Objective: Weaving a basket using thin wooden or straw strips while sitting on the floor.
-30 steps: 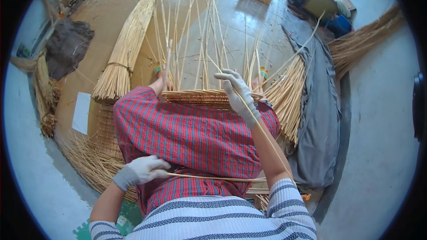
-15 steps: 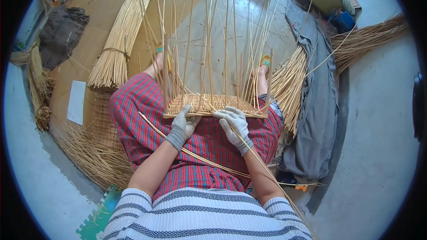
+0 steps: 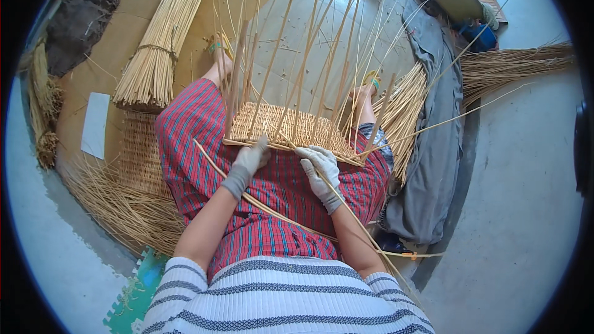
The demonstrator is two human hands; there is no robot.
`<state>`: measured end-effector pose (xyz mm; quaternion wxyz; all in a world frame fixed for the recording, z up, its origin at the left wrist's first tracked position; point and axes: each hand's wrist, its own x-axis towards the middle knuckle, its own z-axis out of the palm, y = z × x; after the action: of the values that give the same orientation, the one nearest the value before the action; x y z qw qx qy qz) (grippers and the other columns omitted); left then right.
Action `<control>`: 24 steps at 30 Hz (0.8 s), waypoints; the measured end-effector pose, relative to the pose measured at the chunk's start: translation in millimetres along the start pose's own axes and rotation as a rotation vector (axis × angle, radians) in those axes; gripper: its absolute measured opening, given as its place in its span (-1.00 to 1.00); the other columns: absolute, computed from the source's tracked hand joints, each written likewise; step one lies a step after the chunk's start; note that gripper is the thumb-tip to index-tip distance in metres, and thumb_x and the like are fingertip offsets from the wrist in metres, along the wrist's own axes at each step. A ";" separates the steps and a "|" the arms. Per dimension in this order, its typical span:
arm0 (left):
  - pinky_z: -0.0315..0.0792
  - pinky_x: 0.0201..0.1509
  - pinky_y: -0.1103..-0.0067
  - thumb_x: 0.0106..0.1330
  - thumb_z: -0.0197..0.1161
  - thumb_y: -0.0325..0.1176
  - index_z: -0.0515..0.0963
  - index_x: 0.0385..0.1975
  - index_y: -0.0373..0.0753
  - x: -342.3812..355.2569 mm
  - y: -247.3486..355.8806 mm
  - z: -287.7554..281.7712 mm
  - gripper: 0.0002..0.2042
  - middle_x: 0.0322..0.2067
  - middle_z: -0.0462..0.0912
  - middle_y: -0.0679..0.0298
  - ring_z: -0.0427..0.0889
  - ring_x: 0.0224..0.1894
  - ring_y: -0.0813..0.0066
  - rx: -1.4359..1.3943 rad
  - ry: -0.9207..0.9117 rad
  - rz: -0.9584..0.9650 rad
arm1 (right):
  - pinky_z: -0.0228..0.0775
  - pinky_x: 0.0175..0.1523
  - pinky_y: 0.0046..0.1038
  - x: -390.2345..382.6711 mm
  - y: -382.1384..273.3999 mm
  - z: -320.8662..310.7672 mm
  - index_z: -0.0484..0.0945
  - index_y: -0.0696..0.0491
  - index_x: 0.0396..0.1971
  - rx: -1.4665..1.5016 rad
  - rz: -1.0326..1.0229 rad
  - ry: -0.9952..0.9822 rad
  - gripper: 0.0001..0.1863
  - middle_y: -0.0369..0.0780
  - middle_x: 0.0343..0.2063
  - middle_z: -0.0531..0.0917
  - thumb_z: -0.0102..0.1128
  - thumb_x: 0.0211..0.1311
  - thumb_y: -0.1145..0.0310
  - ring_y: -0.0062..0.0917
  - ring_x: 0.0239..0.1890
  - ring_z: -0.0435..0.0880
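A woven wicker basket base [image 3: 291, 125] with tall upright rods rests across my knees, tilted down to the right. My right hand [image 3: 322, 172], in a pale glove, is closed at the middle of its near edge. A long wicker rod [image 3: 365, 235] runs from those fingers back along my right forearm. My left hand [image 3: 250, 159], also gloved, is beside the near edge, left of the right hand. Motion blurs its fingers, and whether they hold anything is unclear. Loose rods [image 3: 266, 208] lie across my lap on the red checked cloth [image 3: 192, 130].
Left are a tied bundle of pale rods [image 3: 158, 49], a woven panel [image 3: 139, 154] and loose thin rods [image 3: 130, 210]. Right are another rod bundle [image 3: 402, 117], a grey cloth [image 3: 427, 192] and darker rods [image 3: 520, 68]. Long uprights and strands reach far forward and right.
The basket base has turned and tilted, its right end now lower and nearer. My left hand has moved slightly down and left from its edge. The right hand stays at the edge.
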<state>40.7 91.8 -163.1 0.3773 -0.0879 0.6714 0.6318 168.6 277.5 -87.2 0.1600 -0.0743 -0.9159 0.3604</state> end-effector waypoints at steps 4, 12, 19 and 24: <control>0.59 -0.12 0.20 0.37 0.20 0.04 0.57 0.03 -0.11 -118.4 62.0 -11.3 -0.59 -0.26 0.74 0.07 0.72 -0.21 -0.01 1.296 -0.436 0.497 | 0.38 0.26 -0.30 11.1 0.2 -0.7 0.72 -0.06 -0.01 0.038 0.001 0.012 -0.74 -0.23 -0.10 0.77 0.24 0.35 0.30 -0.32 0.06 0.66; 0.59 -0.19 0.24 0.43 0.15 0.04 0.53 -0.13 -0.17 -174.3 65.8 -38.4 -0.64 -0.36 0.69 0.12 0.72 -0.26 0.10 1.273 -0.442 0.351 | 0.36 0.30 -0.28 16.7 3.6 -15.7 0.71 -0.01 0.00 0.115 0.022 -0.084 -0.73 -0.18 -0.03 0.74 0.23 0.35 0.33 -0.28 0.12 0.64; 0.56 -0.03 0.19 0.41 0.16 0.06 0.53 0.02 -0.17 -117.0 69.8 -31.2 -0.57 -0.22 0.71 0.02 0.68 -0.09 -0.04 1.117 -0.790 0.264 | 0.38 0.30 -0.28 5.5 0.8 -23.0 0.70 -0.03 0.05 0.198 0.127 -0.216 -0.69 -0.18 0.01 0.73 0.25 0.35 0.32 -0.29 0.17 0.62; 0.54 -0.20 0.63 0.56 0.10 -0.14 0.53 0.11 -0.24 -56.9 47.7 -11.7 -0.66 -0.25 0.62 0.30 0.58 -0.31 0.61 -0.004 -0.585 -0.166 | 0.40 0.29 -0.30 15.3 -17.5 -30.0 0.70 -0.01 0.04 0.144 0.113 -0.230 -0.69 -0.17 0.02 0.72 0.26 0.32 0.36 -0.28 0.16 0.62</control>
<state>47.5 69.6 -91.6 0.6048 0.0426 0.5235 0.5986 164.3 287.6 -50.9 0.0384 -0.0724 -0.8944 0.4397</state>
